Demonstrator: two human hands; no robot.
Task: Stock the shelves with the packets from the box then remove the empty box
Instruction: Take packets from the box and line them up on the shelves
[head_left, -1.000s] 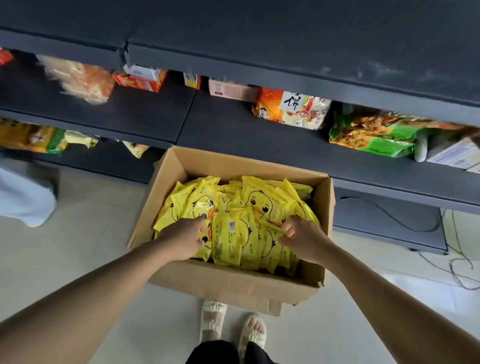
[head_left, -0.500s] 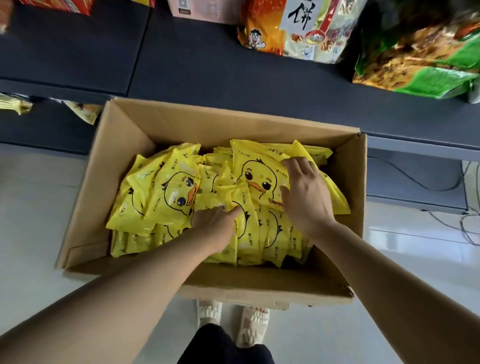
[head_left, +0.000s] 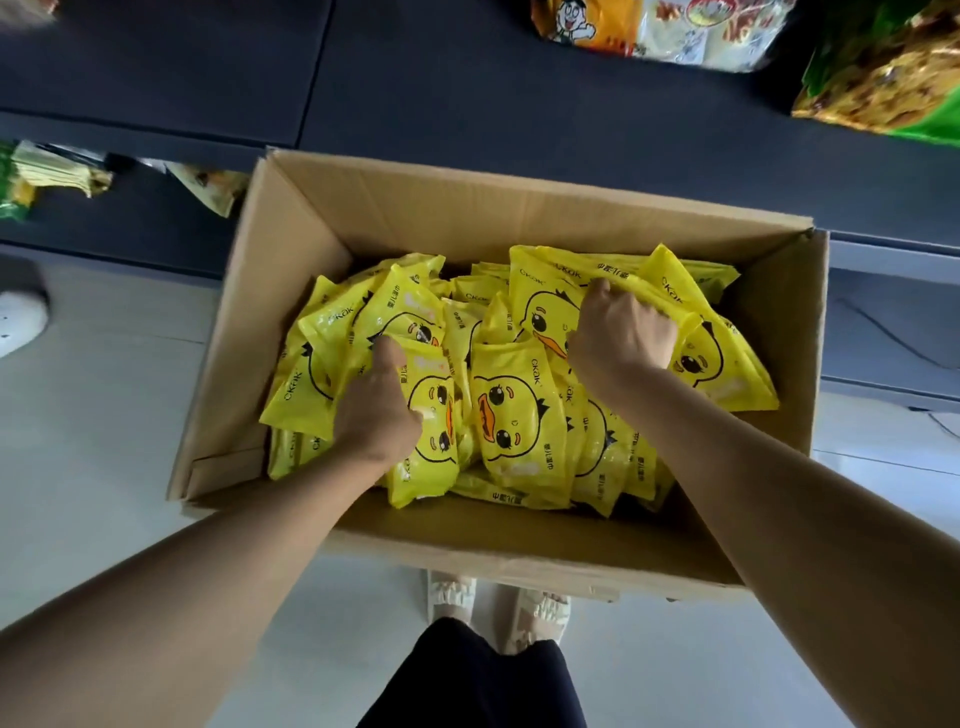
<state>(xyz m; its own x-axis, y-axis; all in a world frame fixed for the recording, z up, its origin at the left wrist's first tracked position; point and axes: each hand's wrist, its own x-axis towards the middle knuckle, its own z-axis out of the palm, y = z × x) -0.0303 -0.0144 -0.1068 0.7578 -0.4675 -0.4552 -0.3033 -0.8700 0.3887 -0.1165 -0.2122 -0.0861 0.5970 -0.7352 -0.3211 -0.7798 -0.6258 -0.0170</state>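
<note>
A: Quick pass. We see an open cardboard box (head_left: 519, 218), brown corrugated walls, flaps folded out, sitting on a pale glossy tiled floor (head_left: 104, 467) hard against a dark shelf (head_left: 467, 93).

B: Contents?

A: Yellow packets (head_left: 511, 415) heaped inside, glossy crinkly plastic, flat pillow shapes with a cartoon duck face printed on them. They lie loose and overlapping, some on edge, some flat.

B: Hands?

A: Both are in the box. The left hand (head_left: 376, 410) is on the pile's left side, fingers curled down round a packet, thumb laid along the top. The right hand (head_left: 621, 338) is at the far right of the heap, fingers bent and bunching the plastic of a packet near the top edge. We can't tell how many packets each one holds.

B: The shelf?

A: Matte dark board, smooth, with a seam between two panels. At the top sits an orange and white snack bag (head_left: 649, 26), shiny film, and at the right a green bag (head_left: 883, 67) with a mottled brown print. On a lower shelf at left we see small crumpled wrappers (head_left: 57, 171), blurred.

B: Anything near?

A: Cream sandals (head_left: 498, 603) with ruffled straps below the box, and dark cloth (head_left: 467, 675) at the bottom edge.
</note>
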